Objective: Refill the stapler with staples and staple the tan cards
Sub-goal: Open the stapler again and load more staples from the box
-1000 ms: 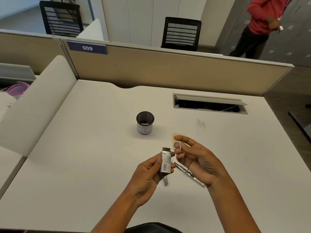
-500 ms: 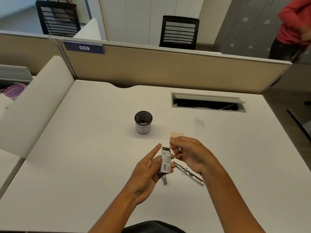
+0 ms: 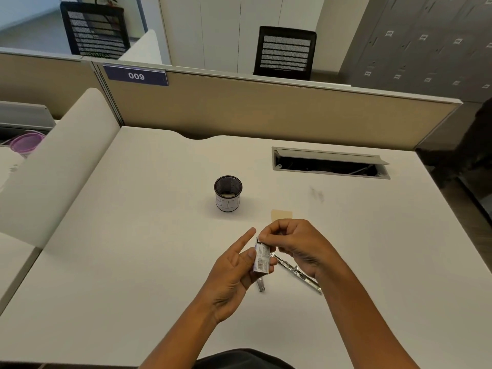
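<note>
Now the desk (image 3: pixel 133 262) is carrying everything near its front edge. The stapler (image 3: pixel 295 272) is lying open, its long axis slanting toward the front right corner, directly under the right hand (image 3: pixel 298 243). The left hand (image 3: pixel 234 272) is gripping the staple box (image 3: pixel 262 259), forefinger straight. The right fingertips (image 3: pixel 266 237) are pinching at the box top; any staples there are hidden. The tan cards (image 3: pixel 281 214) are lying just behind, partly covered.

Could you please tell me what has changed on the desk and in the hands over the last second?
The right hand has dropped from above the staple box to its top end, fingertips pinched there. The left hand keeps its grip on the box, with its index finger now stretched out. A person in red has left the background. The stapler, tan cards and pen cup have not moved.
</note>
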A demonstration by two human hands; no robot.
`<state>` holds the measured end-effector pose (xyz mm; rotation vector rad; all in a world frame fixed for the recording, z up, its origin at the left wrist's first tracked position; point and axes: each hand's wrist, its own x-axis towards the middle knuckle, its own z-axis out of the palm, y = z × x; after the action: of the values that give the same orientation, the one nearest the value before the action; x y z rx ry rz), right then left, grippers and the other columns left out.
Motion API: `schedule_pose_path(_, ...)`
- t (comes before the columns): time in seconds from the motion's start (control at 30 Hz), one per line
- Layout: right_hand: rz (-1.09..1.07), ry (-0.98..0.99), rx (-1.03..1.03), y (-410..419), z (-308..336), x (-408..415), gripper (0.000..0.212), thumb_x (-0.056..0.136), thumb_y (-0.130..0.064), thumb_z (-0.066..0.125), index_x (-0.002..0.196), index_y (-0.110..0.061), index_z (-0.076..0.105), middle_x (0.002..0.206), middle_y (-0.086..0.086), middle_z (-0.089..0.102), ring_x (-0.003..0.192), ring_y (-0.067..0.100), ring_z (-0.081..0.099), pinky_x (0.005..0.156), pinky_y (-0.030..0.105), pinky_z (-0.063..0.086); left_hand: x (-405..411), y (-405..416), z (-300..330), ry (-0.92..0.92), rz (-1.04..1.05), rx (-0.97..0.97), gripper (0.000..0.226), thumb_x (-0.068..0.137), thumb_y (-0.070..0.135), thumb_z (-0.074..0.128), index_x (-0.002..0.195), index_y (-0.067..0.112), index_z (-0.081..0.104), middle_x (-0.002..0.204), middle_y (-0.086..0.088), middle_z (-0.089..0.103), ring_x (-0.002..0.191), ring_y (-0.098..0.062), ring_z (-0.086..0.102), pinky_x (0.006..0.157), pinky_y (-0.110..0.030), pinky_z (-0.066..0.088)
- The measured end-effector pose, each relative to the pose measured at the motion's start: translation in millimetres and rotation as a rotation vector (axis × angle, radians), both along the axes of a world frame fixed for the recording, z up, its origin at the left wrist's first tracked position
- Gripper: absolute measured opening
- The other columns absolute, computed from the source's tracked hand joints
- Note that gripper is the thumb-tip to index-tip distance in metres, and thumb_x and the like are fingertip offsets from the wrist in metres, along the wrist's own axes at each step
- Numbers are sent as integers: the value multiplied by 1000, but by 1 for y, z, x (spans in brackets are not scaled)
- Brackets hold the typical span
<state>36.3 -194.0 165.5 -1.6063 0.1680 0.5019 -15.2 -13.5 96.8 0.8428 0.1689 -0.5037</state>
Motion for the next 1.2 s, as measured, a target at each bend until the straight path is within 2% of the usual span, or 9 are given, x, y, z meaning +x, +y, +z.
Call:
schedule_pose_path(0.13, -7, -55, 7, -1, -4, -2, 8, 83, -2, 83, 89, 2, 79, 77, 8, 77, 64, 8, 67, 59, 14, 51, -1, 0, 0, 5, 13, -15, 75, 94, 29, 80, 159, 21, 44, 137, -29, 69, 110, -37, 77, 94, -40, 63)
schedule_pose_path(0.33, 22, -91, -43, -2, -7, -7, 5, 83, -6, 84, 88, -7, 83, 83, 7, 80, 74, 8, 73, 64, 11, 53, -3, 0, 2, 26, 37, -12, 65, 96, 23, 72, 156, 21, 49, 136, -28, 71, 109, -37, 78, 92, -39, 64)
schedule_pose_path(0.5, 31, -117, -84, -1, -9, -14, 7, 84, -17, 86, 91, -17, 85, 83, 34, 66, 77, 30, 53, 79, 40, 48, -3, 0, 5, 51, 64, -2, 61, 95, 23, 72, 153, 21, 53, 135, -25, 72, 108, -34, 78, 90, -38, 65)
schedule_pose_path(0.6, 67, -142, -80, -3, -10, -17, 7, 85, -20, 86, 93, -20, 85, 68, 16, 59, 73, 30, 44, 74, 40, 43, -4, -1, 6, 60, 80, -1, 57, 97, 22, 70, 152, 20, 54, 135, -23, 73, 111, -33, 78, 89, -36, 65)
schedule_pose_path(0.73, 105, -205, -159, -6, -8, -21, 17, 83, -31, 88, 99, -28, 83, 61, -24, 54, 65, 11, 37, 63, 21, 41, -2, -1, 9, 64, 89, 1, 54, 98, 22, 67, 151, 20, 56, 136, -21, 73, 124, -33, 73, 89, -35, 65)
schedule_pose_path(0.8, 127, -218, -186, -7, -8, -23, 31, 76, -35, 93, 104, -33, 81, 72, -24, 55, 68, 6, 42, 65, 20, 44, -1, -1, 10, 67, 95, 4, 56, 96, 23, 68, 150, 20, 56, 134, -22, 74, 122, -34, 74, 89, -35, 65)
schedule_pose_path(0.9, 206, -232, -212, -10, -8, -26, 55, 63, -40, 100, 112, -38, 76, 93, -6, 62, 79, 6, 53, 71, 29, 51, 1, -2, 10, 61, 101, 2, 56, 94, 25, 69, 149, 20, 58, 132, -22, 75, 115, -35, 77, 86, -36, 66)
schedule_pose_path(1.0, 226, -309, -317, -10, -11, -28, 62, 59, -42, 101, 114, -44, 72, 101, -5, 62, 87, 9, 60, 81, 37, 58, 2, -4, 10, 63, 103, 3, 55, 96, 24, 68, 149, 19, 58, 132, -22, 74, 110, -34, 78, 86, -39, 67)
schedule_pose_path(1.2, 171, -545, -468, -13, -27, -28, 55, 66, -47, 96, 115, -34, 73, 87, -18, 55, 81, 4, 55, 64, 16, 45, 5, -9, 8, 100, 101, 35, 50, 97, 26, 68, 146, 17, 62, 133, -23, 74, 119, -37, 75, 87, -36, 66)
